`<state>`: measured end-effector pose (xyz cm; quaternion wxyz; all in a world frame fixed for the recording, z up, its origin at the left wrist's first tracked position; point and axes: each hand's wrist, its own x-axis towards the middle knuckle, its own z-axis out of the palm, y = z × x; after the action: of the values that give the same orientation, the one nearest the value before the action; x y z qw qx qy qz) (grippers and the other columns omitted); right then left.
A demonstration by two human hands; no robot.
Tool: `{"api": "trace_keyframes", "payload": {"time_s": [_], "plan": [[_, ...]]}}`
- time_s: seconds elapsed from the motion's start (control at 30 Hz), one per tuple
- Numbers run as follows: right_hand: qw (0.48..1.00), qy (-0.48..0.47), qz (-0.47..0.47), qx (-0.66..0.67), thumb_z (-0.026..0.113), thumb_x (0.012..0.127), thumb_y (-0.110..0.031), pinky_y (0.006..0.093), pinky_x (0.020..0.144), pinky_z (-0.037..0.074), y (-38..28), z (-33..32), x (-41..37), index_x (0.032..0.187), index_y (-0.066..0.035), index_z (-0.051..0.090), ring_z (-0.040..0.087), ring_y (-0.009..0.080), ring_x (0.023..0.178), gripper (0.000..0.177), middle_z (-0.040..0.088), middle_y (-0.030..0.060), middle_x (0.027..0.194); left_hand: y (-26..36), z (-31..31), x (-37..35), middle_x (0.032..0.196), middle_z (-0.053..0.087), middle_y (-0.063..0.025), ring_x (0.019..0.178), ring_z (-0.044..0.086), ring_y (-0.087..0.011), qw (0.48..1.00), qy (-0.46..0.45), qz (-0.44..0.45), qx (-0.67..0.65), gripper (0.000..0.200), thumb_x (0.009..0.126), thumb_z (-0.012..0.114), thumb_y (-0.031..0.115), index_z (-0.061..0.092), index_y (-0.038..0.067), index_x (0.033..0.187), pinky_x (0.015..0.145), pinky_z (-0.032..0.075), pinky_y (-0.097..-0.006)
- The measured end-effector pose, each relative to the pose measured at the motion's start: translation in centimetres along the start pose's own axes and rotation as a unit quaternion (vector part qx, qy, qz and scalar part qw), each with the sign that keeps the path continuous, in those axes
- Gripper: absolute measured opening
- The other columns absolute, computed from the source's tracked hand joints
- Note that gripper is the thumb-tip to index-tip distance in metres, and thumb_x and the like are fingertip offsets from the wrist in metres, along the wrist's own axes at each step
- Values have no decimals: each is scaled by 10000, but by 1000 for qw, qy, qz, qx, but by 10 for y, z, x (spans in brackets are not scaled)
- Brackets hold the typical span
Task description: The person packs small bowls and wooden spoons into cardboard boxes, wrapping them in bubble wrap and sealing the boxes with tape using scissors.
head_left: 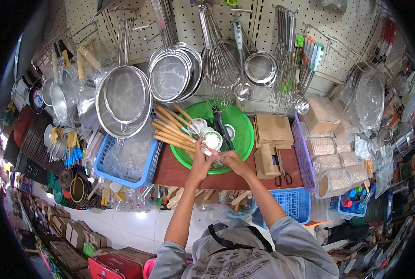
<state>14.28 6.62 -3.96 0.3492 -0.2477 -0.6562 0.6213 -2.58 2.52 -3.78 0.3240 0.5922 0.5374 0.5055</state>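
Observation:
Both of my hands meet over the front of a round green plastic basket [245, 148]. My left hand [201, 162] has its fingers closed on a small white piece with a red mark [210, 151], whose kind I cannot make out. My right hand [232, 161] is against the same spot, fingers bent together; what they pinch is hidden. Just beyond the fingers lies a white bowl with a green rim [212, 140], with other white dishes around it. Wooden-handled utensils [172, 130] lean over the basket's left side. A dark, long-handled bundle [221, 128] lies across the back.
Strainers [170, 78] and whisks [221, 69] hang low on the pegboard behind the basket. A blue basket [124, 176] stands left. Cardboard pieces [273, 130], scissors [283, 172] and a purple basket [303, 158] of bubble-wrapped packs are right. Another blue basket [291, 204] sits below.

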Motion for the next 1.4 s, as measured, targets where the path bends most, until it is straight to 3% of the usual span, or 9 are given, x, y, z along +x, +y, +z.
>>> {"api": "trace_keyframes", "payload": {"time_s": [0.3, 0.4, 0.6, 0.7, 0.8, 0.9, 1.0, 1.2, 1.4], "plan": [[1000, 1, -10, 5, 458, 877, -204, 223, 496, 267, -6, 6, -2, 748, -27, 538, 335, 53, 549, 233, 426, -41, 646, 6, -4, -1, 1062, 525, -125, 902, 552, -196, 974, -36, -69, -211, 500, 971, 493, 281, 317, 73, 1391, 747, 468, -293], [1000, 4, 19, 3, 452, 881, -185, 232, 522, 296, 7, -2, 0, 749, -10, 575, 374, 59, 586, 252, 469, -30, 677, -6, 1, 5, 1010, 540, -117, 853, 565, -174, 987, 32, 120, 101, 445, 992, 444, 283, 349, 73, 1372, 665, 473, -250], [1000, -8, 1, 20, 469, 859, -182, 251, 528, 310, 0, -3, 2, 706, -8, 532, 392, 68, 600, 240, 442, -13, 659, -20, -7, 8, 1004, 553, -118, 833, 572, -186, 974, -25, -131, -181, 470, 965, 524, 262, 357, 69, 1360, 647, 484, -268], [998, -8, -55, -33, 464, 853, -193, 253, 506, 294, 3, -3, 6, 690, -16, 509, 375, 68, 566, 245, 429, -16, 648, -19, -9, 6, 1027, 554, -127, 891, 574, -221, 956, -41, -139, -256, 496, 953, 551, 264, 346, 70, 1361, 741, 484, -313], [995, -8, -63, -82, 452, 853, -207, 255, 480, 282, 7, -3, 6, 675, -21, 500, 369, 69, 525, 262, 431, -16, 644, -10, 1, 6, 1040, 549, -129, 962, 564, -255, 999, 14, 10, -40, 508, 956, 536, 295, 336, 65, 1363, 859, 453, -344], [997, 3, -38, -70, 445, 850, -202, 256, 473, 291, 3, -1, 6, 661, -17, 504, 387, 71, 517, 271, 443, -12, 651, 8, 2, 1, 1065, 542, -133, 1030, 539, -279, 1000, 29, -11, 3, 522, 952, 542, 319, 340, 61, 1358, 956, 388, -361], [999, -10, -19, -34, 448, 846, -202, 252, 468, 294, -8, 0, 5, 660, -17, 514, 384, 65, 513, 271, 444, -13, 654, -11, 1, 4, 992, 544, -112, 896, 570, -236, 997, 71, 30, 4, 521, 950, 555, 326, 344, 75, 1355, 811, 480, -347], [998, -30, -49, -31, 464, 842, -190, 234, 453, 286, 2, -7, 7, 702, -9, 537, 366, 57, 507, 240, 420, -24, 647, 0, -2, 6, 817, 502, -41, 607, 506, -125, 976, -13, -106, -192, 494, 966, 526, 318, 331, 112, 1370, 416, 484, -252], [1000, -28, 3, -1, 486, 844, -194, 227, 435, 292, 0, -7, 7, 724, 4, 540, 381, 59, 520, 237, 420, -17, 665, 1, 3, 4, 894, 495, -62, 626, 503, -124, 994, 31, -14, -103, 534, 950, 547, 300, 309, 106, 1386, 445, 530, -270]]}}
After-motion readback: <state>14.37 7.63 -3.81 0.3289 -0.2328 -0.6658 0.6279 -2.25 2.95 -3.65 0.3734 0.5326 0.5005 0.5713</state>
